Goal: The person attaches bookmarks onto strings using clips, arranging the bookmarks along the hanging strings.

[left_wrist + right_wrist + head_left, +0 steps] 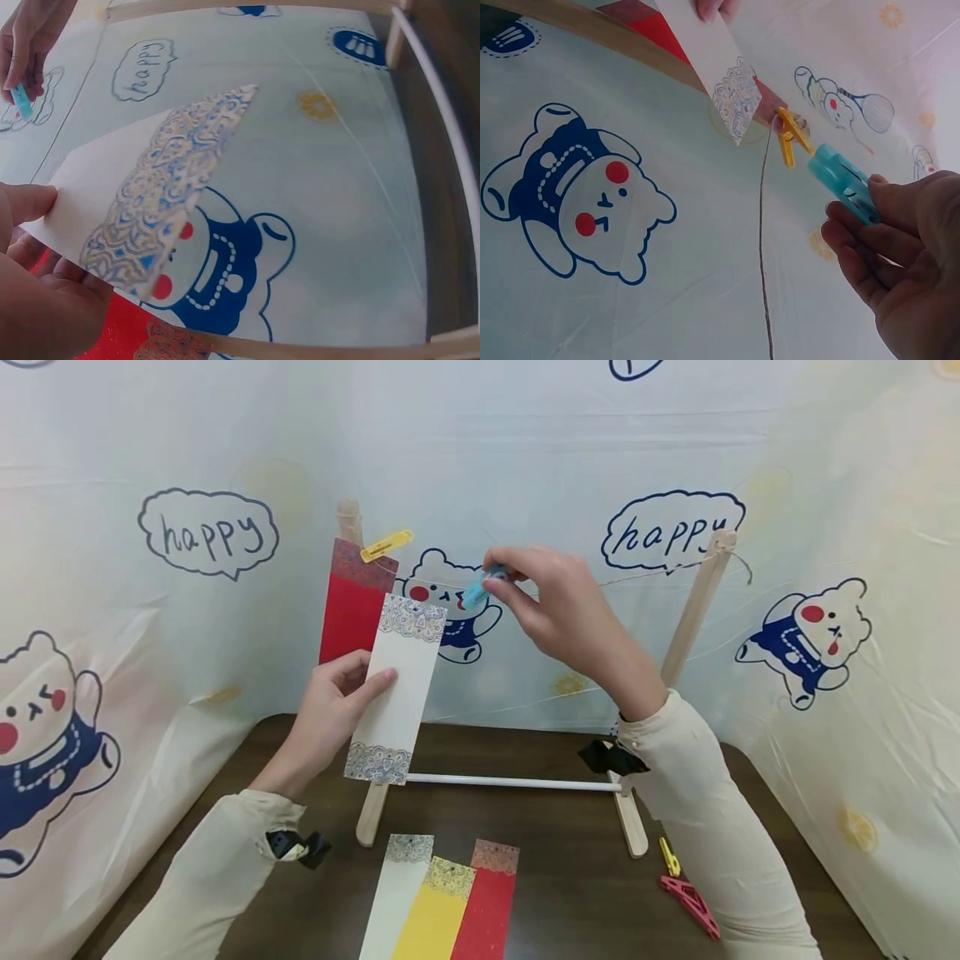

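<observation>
A: What is the left hand (pixel 330 710) doing?
B: It is pinching the white card (pixel 396 689) upright, beside the string (pixel 763 247).
A: And the right hand (pixel 558 610)?
B: Its fingertips are gripping the blue clip (pixel 477 587) near the card's top edge.

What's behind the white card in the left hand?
Behind the white card hangs the red card, pegged by a yellow clip. Its lower right part is covered, as is part of the wooden post.

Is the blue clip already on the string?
No, the right hand pinches the blue clothespin beside the string, not clipped on it.
</observation>
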### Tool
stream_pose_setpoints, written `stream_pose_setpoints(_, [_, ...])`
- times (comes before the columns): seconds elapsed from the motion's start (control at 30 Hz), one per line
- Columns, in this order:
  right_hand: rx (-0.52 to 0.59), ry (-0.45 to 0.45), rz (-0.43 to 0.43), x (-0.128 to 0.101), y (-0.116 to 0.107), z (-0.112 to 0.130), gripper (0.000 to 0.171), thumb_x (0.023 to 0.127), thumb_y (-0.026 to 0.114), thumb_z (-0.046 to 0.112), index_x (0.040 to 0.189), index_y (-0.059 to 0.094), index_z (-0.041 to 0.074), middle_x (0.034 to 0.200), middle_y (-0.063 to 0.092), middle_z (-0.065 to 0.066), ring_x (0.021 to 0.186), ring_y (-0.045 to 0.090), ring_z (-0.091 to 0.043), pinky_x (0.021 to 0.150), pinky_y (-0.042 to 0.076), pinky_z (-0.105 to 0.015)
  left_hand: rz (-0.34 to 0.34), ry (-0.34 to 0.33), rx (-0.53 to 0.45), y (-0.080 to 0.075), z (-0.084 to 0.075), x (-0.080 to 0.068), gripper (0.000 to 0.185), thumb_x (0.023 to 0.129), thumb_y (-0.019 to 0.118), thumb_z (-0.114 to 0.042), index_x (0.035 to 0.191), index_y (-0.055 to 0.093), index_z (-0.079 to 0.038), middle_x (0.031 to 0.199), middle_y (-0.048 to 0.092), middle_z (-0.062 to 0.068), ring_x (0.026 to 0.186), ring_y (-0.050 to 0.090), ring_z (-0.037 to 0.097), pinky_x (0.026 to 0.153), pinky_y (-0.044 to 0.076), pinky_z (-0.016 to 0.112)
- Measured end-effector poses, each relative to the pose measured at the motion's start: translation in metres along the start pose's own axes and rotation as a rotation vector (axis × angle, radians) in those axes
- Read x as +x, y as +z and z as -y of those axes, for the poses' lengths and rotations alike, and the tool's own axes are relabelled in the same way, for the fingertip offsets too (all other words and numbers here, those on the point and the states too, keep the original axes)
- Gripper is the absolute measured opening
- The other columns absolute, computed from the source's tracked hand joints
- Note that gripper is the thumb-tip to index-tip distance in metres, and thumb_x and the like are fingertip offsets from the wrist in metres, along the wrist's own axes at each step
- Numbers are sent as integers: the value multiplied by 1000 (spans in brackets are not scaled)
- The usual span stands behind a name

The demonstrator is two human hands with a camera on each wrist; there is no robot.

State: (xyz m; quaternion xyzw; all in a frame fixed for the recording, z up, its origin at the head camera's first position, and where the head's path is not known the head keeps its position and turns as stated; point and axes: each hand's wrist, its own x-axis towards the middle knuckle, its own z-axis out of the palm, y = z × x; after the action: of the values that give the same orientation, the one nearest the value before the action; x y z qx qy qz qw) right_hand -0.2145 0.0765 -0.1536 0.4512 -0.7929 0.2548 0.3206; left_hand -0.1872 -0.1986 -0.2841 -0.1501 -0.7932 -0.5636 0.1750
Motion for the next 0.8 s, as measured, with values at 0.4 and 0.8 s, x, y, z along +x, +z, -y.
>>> stream_pose_setpoints(0.4, [-41,64,103,38,15,-3,16,100,61,17,105,70,5,94,69,-6,86,59,-16,79,50,-27,32,-104,-109,14,2,11,48,96,66,-34,134,59,-6,126,61,11,103,66,30,77,59,37])
stream_pose_setpoints(0.8, [-42,101,200,57,28,-4,19,100,61,18,108,70,4,97,69,-6,77,57,-15,66,47,-24,36,-149,-118,14,3,17,51,96,66,-36,137,56,-8,130,58,11,109,62,30,81,58,38])
